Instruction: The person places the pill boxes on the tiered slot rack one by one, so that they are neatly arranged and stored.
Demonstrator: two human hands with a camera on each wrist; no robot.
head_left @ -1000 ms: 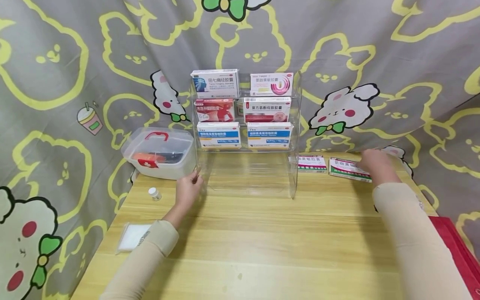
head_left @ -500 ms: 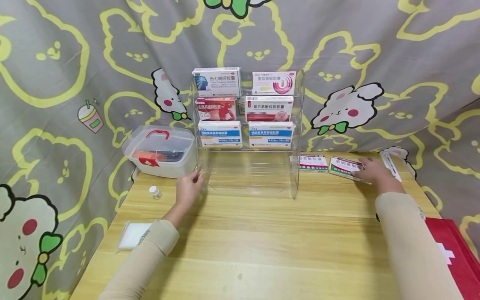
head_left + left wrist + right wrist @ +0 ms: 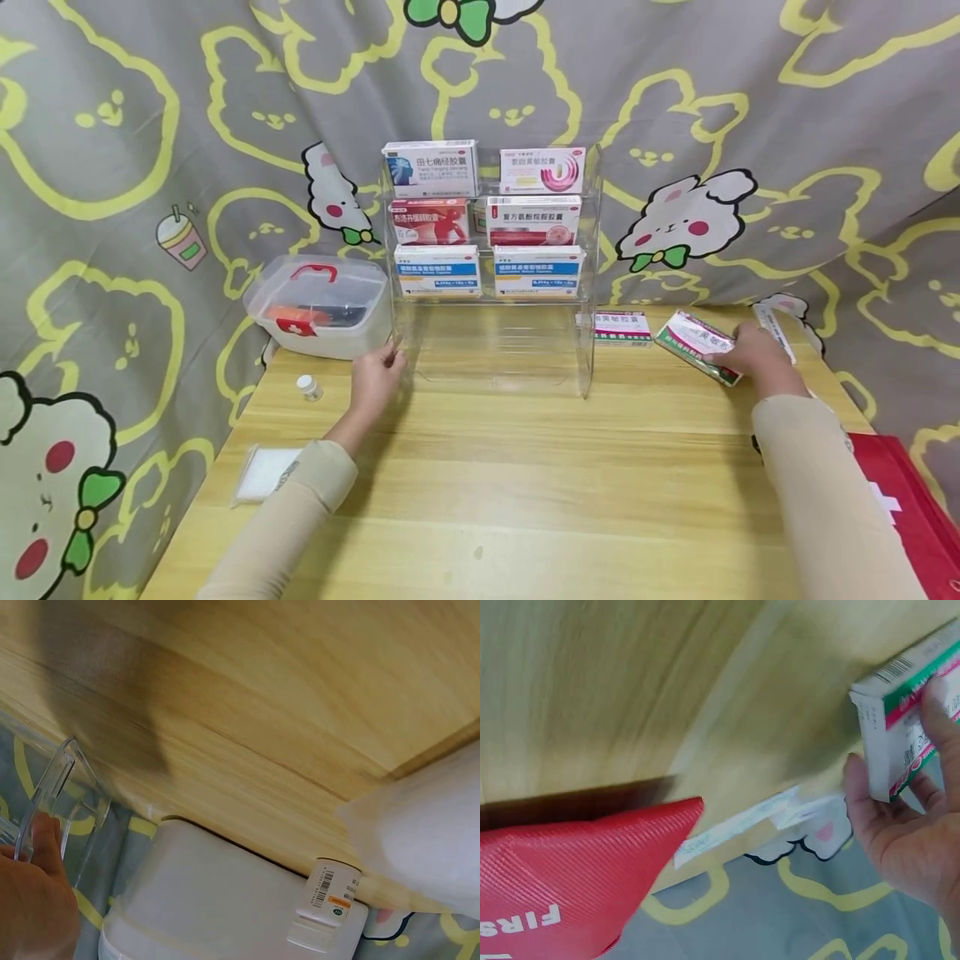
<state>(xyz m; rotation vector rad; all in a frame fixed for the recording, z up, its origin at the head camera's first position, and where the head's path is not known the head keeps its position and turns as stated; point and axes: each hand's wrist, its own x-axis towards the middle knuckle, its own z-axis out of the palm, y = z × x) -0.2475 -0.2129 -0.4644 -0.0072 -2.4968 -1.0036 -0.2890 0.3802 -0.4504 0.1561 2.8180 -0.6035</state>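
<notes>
A clear acrylic rack (image 3: 487, 303) stands at the middle back, with several medicine boxes in its upper tiers, such as a blue-and-white one (image 3: 537, 273). My left hand (image 3: 375, 379) pinches the rack's left side edge; in the left wrist view its thumb and fingers meet on the clear panel (image 3: 56, 780). To the right of the rack, my right hand (image 3: 759, 358) grips a white, green and magenta medicine box (image 3: 693, 337) by its right end. The right wrist view shows that box (image 3: 900, 712) tilted up, fingers and thumb on opposite sides.
A similar medicine box (image 3: 622, 327) lies just right of the rack. Left of the rack are a lidded first-aid case (image 3: 337, 333), a small white bottle (image 3: 309, 387) and a white packet (image 3: 268, 475). A red first-aid bag (image 3: 900, 492) lies at the right edge, near a narrow white strip (image 3: 776, 332).
My right hand has gripped the medicine box and turned it, its right end coming toward me and its left end lifting slightly. The left hand stays on the rack's edge.
</notes>
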